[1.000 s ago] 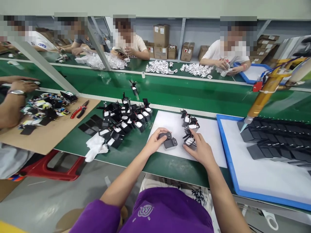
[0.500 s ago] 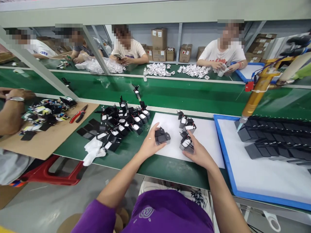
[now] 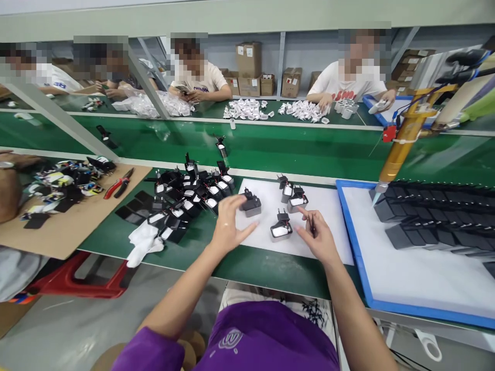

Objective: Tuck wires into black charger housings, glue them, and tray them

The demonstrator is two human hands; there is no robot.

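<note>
On the white sheet stands a black adapter, beside the fingertips of my left hand. That hand has its thumb and fingers spread and holds nothing. A grey case with a white block and a plug part sits upright on the sheet between my hands. Behind it are two more such cases. My right hand is just right of the near case, with a small dark thing between its curled fingers; what it is cannot be made out.
At left lie many black adapter parts, a white glove and red pliers on a brown board. A blue-rimmed tray holds rows of black cases at right, under a yellow dispenser. People sit across the belt.
My left hand has let go of the black adapter and moved left. My right hand has come off the near case, which now stands further left and upright.
</note>
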